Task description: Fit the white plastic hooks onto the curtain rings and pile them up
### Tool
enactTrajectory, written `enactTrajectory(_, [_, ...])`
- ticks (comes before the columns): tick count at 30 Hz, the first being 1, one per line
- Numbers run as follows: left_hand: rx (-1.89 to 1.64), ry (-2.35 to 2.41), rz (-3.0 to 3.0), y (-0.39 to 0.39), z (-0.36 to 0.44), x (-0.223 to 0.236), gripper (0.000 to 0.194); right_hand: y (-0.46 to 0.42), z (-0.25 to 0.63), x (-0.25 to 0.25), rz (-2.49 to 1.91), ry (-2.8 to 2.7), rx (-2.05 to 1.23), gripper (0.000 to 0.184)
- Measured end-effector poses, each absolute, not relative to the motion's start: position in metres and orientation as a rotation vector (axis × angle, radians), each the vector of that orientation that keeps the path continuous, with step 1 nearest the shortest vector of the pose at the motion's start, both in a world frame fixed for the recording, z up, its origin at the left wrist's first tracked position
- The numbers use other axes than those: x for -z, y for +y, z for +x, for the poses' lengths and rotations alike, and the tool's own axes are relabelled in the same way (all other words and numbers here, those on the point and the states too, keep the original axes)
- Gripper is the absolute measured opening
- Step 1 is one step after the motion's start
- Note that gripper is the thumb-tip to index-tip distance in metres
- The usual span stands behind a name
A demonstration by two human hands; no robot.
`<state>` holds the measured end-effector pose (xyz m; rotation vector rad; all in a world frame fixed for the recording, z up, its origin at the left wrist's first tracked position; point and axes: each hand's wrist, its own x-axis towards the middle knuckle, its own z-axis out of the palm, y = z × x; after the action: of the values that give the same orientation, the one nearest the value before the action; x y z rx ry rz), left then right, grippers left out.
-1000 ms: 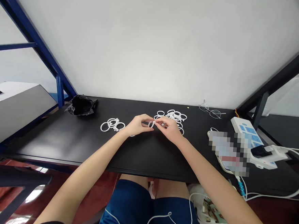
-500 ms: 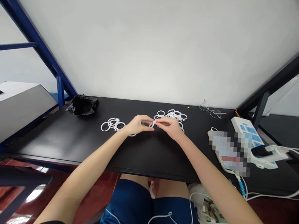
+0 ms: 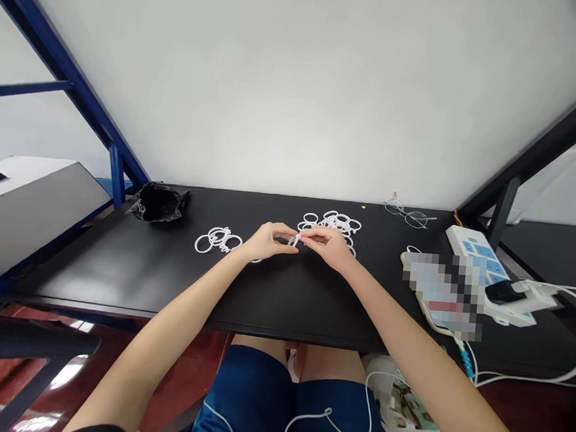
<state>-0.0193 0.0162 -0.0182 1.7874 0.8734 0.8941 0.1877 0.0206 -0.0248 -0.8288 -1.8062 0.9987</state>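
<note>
Between my hands, just above the black table, is a white ring (image 3: 293, 241), seen nearly edge-on. My left hand (image 3: 268, 240) grips it between thumb and fingers from the left. From the right, my right hand (image 3: 330, 245) pinches the ring's upper edge with thumb and forefinger. Behind my right hand lies a pile of white rings (image 3: 337, 221), some with small knobs on them. A smaller group of white rings (image 3: 217, 237) rests left of my left hand, partly covered by the wrist.
A crumpled black plastic bag (image 3: 159, 203) stands open at the back left. Eyeglasses (image 3: 409, 214) lie at the back right. A phone (image 3: 437, 295), a power strip (image 3: 482, 256) and white cables (image 3: 553, 378) occupy the table's right side. The wall (image 3: 296, 98) rises behind.
</note>
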Motion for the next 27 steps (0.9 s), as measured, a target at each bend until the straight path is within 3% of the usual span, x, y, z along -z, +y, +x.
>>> enactTrajectory(15, [-0.875,0.832,1.725,0.019,-0.014,0.027,0.049,0.016,0.183,0.02,-0.923,-1.807,-0.938,0.021])
enactTrajectory(19, [-0.933,0.95,1.717,0.022,-0.014,0.027,0.05,0.022,0.19,0.016,-1.007,-1.665,-0.763,0.02])
enactTrajectory(27, [-0.892,1.057,1.861,0.028,-0.036,0.013,0.034,0.034,0.209,0.018,-1.281,-1.669,-0.241,0.005])
